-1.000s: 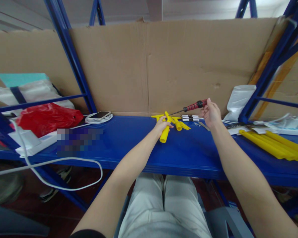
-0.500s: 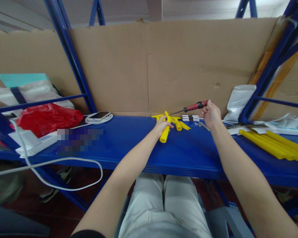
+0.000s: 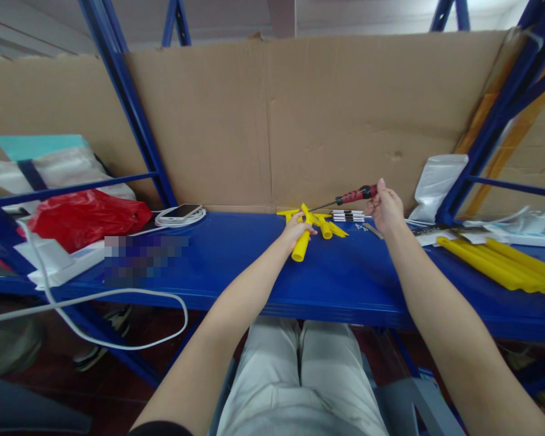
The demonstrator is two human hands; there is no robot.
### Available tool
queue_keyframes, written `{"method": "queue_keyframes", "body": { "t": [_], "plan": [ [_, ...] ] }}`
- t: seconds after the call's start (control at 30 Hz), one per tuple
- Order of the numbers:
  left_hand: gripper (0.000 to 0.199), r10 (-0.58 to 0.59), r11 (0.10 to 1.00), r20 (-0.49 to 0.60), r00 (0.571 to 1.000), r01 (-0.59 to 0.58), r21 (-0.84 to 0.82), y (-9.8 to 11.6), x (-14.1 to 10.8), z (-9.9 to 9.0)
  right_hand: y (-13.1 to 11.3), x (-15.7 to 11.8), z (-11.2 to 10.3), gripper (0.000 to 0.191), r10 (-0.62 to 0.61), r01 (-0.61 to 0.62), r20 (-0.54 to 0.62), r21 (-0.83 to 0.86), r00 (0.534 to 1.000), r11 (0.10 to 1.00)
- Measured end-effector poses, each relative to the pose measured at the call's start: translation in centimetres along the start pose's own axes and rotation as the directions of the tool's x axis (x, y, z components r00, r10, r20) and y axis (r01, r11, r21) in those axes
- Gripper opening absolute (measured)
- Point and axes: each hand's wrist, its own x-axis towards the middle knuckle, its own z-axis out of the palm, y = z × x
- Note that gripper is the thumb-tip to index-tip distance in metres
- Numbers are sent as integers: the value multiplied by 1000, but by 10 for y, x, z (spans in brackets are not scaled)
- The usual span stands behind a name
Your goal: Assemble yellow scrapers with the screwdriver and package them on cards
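Barely shifted, red-and-black screwdriver [image 3: 355, 195] seemingly touches the yellow tube [image 3: 301, 244].

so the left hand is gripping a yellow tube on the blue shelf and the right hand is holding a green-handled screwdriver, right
Not quite. The head view shows the screwdriver in the right hand has a red and black handle, not green. The rest stands: the left hand grips a yellow tube on the blue shelf.
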Motion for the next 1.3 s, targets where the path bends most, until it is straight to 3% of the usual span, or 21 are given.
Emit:
{"method": "queue_keyframes", "body": {
  "t": [0.57,0.93,1.3],
  "plan": [
    [82,-17,1000,16,1000,16,19,-1,3,0,0,-3,3,48,9,-14,-80,-59,997,998],
    [83,-8,1000,11,1000,8,27,-2,3,0,-4,-6,5,31,20,-19,39,-14,999,1000],
    [83,-20,999,13,1000,20,25,-1,3,0,3,-3,-1,49,29,-26,25,-95,999,995]
  ]
}}
